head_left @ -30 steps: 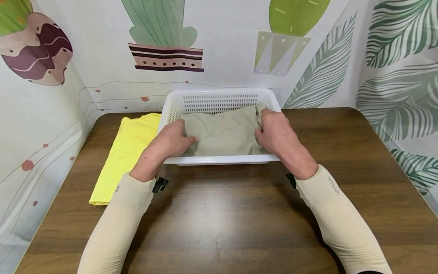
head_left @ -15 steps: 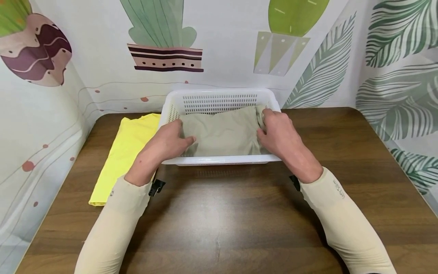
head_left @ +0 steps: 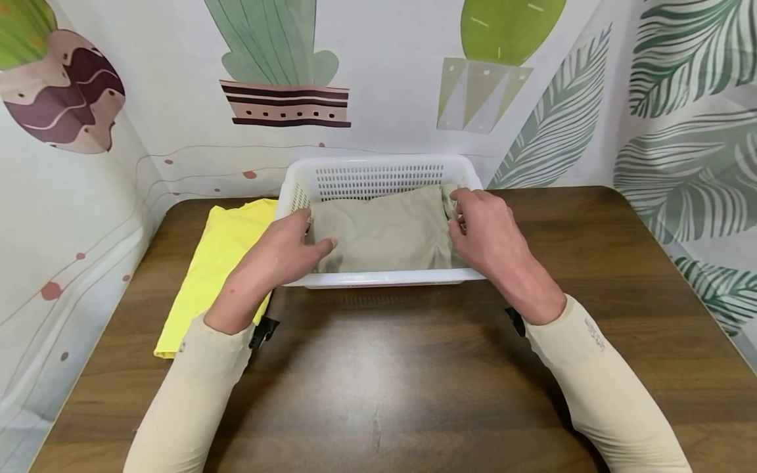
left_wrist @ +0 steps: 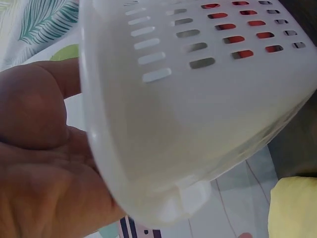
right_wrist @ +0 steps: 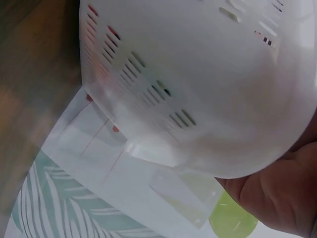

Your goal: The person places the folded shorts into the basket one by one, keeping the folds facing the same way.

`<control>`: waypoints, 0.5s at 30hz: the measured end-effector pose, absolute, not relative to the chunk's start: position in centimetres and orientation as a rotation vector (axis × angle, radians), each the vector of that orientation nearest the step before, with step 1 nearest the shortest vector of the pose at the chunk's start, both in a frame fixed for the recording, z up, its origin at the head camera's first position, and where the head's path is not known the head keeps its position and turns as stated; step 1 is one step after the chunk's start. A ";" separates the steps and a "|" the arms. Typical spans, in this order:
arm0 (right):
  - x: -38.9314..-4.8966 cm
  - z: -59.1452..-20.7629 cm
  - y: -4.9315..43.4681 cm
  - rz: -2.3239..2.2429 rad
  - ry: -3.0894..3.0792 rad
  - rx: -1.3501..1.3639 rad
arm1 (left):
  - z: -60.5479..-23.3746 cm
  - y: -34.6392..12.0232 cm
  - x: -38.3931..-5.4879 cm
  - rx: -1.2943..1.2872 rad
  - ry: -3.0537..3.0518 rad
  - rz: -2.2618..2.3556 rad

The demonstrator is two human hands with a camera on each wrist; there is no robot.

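A folded grey-beige cloth (head_left: 384,230) lies flat inside a white slotted plastic basket (head_left: 378,277). My left hand (head_left: 284,248) reaches over the basket's left rim, its thumb apart from the fingers above the cloth's left end. At the cloth's right end, my right hand (head_left: 487,226) hangs over the other rim with thumb and forefinger spread apart. Both hands' fingertips are partly hidden inside. The left wrist view shows the basket wall (left_wrist: 148,119) beside the palm, and something red showing through its slots. In the right wrist view the hand (right_wrist: 282,193) is behind the rim.
A folded yellow cloth (head_left: 221,263) lies on the brown wooden table (head_left: 378,381), left of the basket and partly under my left forearm. Behind the basket rises a wall covering (head_left: 390,79) printed with cacti and leaves.
Both hands have eased outward from the cloth, and the right thumb and forefinger have loosened from its edge. Both forearms have shifted slightly outward. The cloth and basket stay put.
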State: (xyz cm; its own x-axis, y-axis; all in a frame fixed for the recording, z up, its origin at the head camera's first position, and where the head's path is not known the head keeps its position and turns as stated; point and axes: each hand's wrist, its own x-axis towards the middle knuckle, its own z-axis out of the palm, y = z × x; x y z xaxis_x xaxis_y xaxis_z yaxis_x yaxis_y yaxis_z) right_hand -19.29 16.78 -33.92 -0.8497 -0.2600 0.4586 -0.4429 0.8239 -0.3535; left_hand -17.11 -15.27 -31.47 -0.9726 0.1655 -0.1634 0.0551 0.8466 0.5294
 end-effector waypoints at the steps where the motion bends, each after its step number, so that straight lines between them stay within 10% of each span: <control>1: -19.2 -33.9 16.8 0.644 -2.597 0.530 | -31.4 -15.3 -17.1 0.171 2.824 0.799; 15: -18.0 -33.9 17.8 0.654 -2.497 0.560 | -30.7 -15.9 -15.6 0.157 2.797 0.936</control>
